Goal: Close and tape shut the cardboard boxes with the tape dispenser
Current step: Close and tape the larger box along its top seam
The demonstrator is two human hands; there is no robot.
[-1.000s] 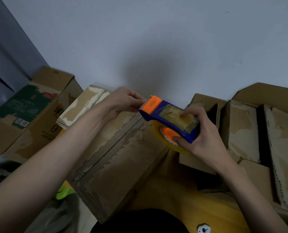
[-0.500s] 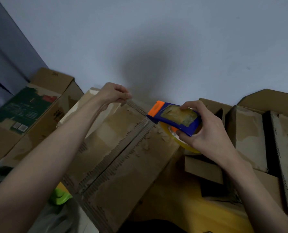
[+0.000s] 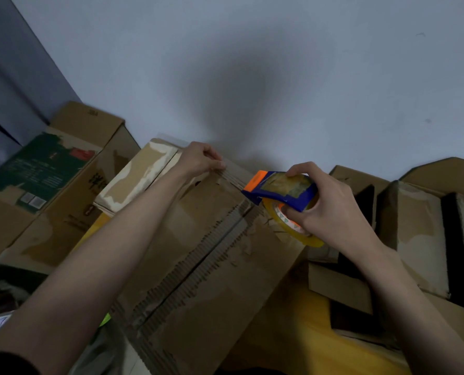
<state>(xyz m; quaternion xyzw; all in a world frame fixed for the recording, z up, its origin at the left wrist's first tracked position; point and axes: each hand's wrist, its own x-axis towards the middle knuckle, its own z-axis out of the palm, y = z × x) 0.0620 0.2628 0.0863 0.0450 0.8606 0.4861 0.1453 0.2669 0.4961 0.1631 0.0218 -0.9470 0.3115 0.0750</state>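
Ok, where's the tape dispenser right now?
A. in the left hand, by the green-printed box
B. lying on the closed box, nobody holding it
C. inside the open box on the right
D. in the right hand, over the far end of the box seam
D: the right hand grips the tape dispenser over the far end of the box seam, while the left hand pinches at the far edge.

Left hand (image 3: 201, 161) pinching tape end, right hand (image 3: 331, 204) gripping tape dispenser (image 3: 279, 189) over cardboard box (image 3: 198, 266)
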